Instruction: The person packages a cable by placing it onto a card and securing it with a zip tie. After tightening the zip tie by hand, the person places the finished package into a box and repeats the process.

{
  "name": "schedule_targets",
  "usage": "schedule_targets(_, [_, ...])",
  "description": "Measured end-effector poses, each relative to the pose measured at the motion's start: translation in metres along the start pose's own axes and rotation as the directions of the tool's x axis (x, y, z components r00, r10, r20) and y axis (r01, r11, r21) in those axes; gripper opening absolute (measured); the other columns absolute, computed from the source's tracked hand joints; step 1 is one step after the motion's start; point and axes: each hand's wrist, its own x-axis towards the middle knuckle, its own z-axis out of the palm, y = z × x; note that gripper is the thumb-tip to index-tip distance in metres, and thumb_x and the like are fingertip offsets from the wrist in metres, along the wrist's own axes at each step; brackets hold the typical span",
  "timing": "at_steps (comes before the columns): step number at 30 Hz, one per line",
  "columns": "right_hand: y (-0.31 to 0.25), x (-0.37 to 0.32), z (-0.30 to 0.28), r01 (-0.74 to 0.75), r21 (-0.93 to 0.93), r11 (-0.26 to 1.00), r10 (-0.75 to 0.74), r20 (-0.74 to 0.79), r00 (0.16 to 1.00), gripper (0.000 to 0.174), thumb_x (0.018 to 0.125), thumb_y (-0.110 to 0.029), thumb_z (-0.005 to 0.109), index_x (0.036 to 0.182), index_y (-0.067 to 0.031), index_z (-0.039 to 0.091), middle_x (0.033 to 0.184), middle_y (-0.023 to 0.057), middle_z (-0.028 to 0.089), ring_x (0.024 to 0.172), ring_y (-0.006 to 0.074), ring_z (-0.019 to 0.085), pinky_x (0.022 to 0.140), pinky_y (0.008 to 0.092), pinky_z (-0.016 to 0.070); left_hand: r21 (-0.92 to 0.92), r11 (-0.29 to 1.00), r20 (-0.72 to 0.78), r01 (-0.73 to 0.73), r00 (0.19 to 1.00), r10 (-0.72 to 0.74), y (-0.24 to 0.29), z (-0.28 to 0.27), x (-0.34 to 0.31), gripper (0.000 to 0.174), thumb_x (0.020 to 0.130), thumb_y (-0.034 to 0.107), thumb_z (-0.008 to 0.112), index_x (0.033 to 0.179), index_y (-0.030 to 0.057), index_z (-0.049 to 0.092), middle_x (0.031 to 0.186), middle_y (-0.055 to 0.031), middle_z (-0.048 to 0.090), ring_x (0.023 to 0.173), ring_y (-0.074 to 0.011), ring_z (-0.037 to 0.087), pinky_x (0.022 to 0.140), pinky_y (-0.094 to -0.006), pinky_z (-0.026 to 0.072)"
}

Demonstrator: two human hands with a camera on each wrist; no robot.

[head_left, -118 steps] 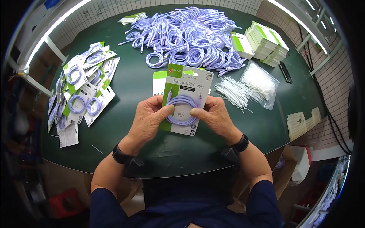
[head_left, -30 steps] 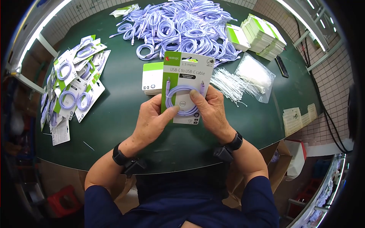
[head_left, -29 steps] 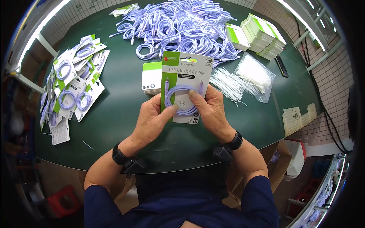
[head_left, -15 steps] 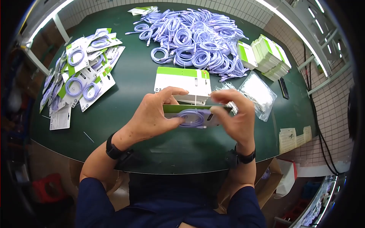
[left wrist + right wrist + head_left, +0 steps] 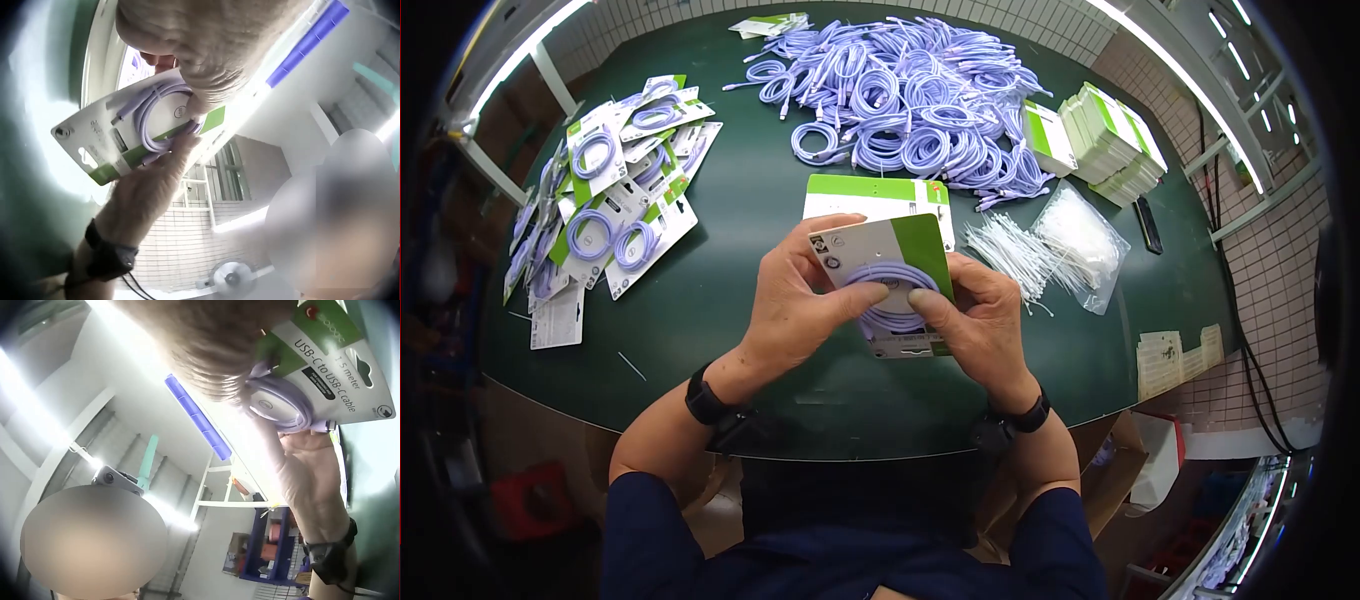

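Observation:
Both hands hold one printed cable card [image 5: 858,240] in front of the chest. A coiled lilac USB cable [image 5: 900,272] is fastened to its face. The card stands upside down and tilted, its green band to the right. My left hand [image 5: 795,305] grips the left edge, thumb on the coil. My right hand [image 5: 983,335] pinches the right side, its thumb also on the coil. In the right wrist view the card's print [image 5: 344,372] reads "USB-C to USB-C cable". Behind the hands lies a stack of cards [image 5: 865,186], partly hidden by the held one.
A large heap of lilac cables [image 5: 910,100] covers the back of the green table [image 5: 740,200]. Finished carded cables [image 5: 605,195] are piled at left. At right are white cable ties [image 5: 1012,255], a plastic bag [image 5: 1085,250], card stacks [image 5: 1105,140] and a black cutter-like tool [image 5: 1148,225].
The card was upright facing me, then tipped nearly flat with the right hand's fingers spread. It is now turned upside down, and the right hand grips its side again.

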Motion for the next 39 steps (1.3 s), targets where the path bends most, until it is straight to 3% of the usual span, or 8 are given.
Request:
schedule_targets(3, [0.007,-0.003,0.004,-0.027,0.122,0.992,0.032,-0.044,0.999,0.025,0.095,-0.01,0.081,0.115,0.0045,0.075,0.097,0.0057,0.077,0.086,0.009,0.069,0.077,0.0262,0.0561,-0.209,0.956,0.071,0.204,0.979,-0.193,-0.003,-0.004,0.0,0.047,0.095,0.003,0.077,0.138,-0.0029,0.06,0.115,-0.0106,0.076,0.103,-0.0172,0.073,0.089,-0.0325,0.0619])
schedule_targets(10, [0.012,0.001,-0.007,-0.181,0.104,0.978,0.178,0.041,0.983,0.029,0.1,-0.006,0.075,0.126,0.0069,0.071,0.109,0.0084,0.075,0.095,0.0117,0.069,0.084,0.0275,0.0569,-0.039,0.926,0.131,0.375,0.921,-0.367,0.007,-0.021,0.0,0.034,0.099,0.004,0.072,0.13,-0.0048,0.062,0.112,-0.0122,0.075,0.091,-0.0158,0.074,0.07,-0.0277,0.0639])
schedule_targets(14, [0.005,0.013,-0.036,-0.097,0.323,0.942,0.106,-0.011,0.994,0.023,0.1,-0.006,0.074,0.12,0.0052,0.075,0.097,0.0046,0.075,0.088,0.0093,0.068,0.078,0.0255,0.0554,-0.043,0.931,0.152,0.362,0.923,-0.352,0.014,-0.019,0.001,0.031,0.101,0.003,0.068,0.129,-0.0063,0.06,0.111,-0.0146,0.075,0.081,-0.016,0.073,0.053,-0.0264,0.0613])
schedule_targets(17, [0.022,0.02,-0.083,-0.231,-0.42,0.878,0.151,-0.215,0.965,0.014,0.093,-0.008,0.078,0.105,0.0007,0.08,0.086,0.0059,0.076,0.08,0.0134,0.07,0.073,0.0284,0.0554,-0.109,0.945,0.144,0.307,0.946,-0.29,0.009,-0.022,-0.001,0.031,0.101,0.003,0.066,0.13,-0.007,0.059,0.111,-0.0165,0.075,0.081,-0.0177,0.074,0.055,-0.0275,0.0627])
schedule_targets(18, [0.031,0.02,-0.095,-0.232,-0.423,0.876,0.149,-0.22,0.964,0.014,0.093,-0.008,0.078,0.105,0.0007,0.08,0.086,0.0059,0.076,0.08,0.0134,0.07,0.073,0.0284,0.0554,-0.137,0.951,0.125,0.277,0.957,-0.261,0.008,-0.023,-0.001,0.031,0.102,0.002,0.065,0.13,-0.0073,0.058,0.111,-0.0174,0.075,0.081,-0.0185,0.074,0.055,-0.0281,0.0634])
schedule_targets(20, [0.051,0.018,-0.111,-0.264,-0.852,0.452,0.096,-0.248,0.964,0.011,0.086,-0.014,0.081,0.091,-0.0044,0.081,0.081,0.0103,0.076,0.08,0.0235,0.074,0.074,0.0355,0.0573,-0.145,0.955,0.123,0.26,0.962,-0.243,0.005,-0.023,-0.001,0.031,0.102,0.002,0.065,0.13,-0.0075,0.057,0.111,-0.0184,0.074,0.08,-0.0193,0.074,0.056,-0.0283,0.0637])
schedule_targets(24, [0.062,0.018,-0.116,-0.358,-0.864,0.355,0.283,-0.265,0.922,0.015,0.082,-0.021,0.08,0.088,-0.0076,0.081,0.086,0.0143,0.075,0.083,0.0337,0.073,0.078,0.0428,0.0582,-0.16,0.963,0.107,0.216,0.974,-0.2,0.002,-0.022,-0.002,0.032,0.102,0.002,0.064,0.131,-0.0078,0.055,0.112,-0.0204,0.074,0.079,-0.021,0.075,0.057,-0.0289,0.0645])
schedule_targets(39, [0.067,0.015,-0.11,-0.329,-0.918,0.223,0.223,-0.28,0.934,0.014,0.087,-0.023,0.076,0.092,-0.0101,0.081,0.094,0.0137,0.076,0.094,0.0355,0.073,0.084,0.0475,0.0582,-0.088,0.991,0.225,0.096,0.971,-0.074,0.008,-0.019,-0.012,0.031,0.109,0.014,0.059,0.129,-0.0087,0.069,0.12,-0.0246,0.075,0.091,-0.0303,0.078,0.072,-0.0356,0.0674])
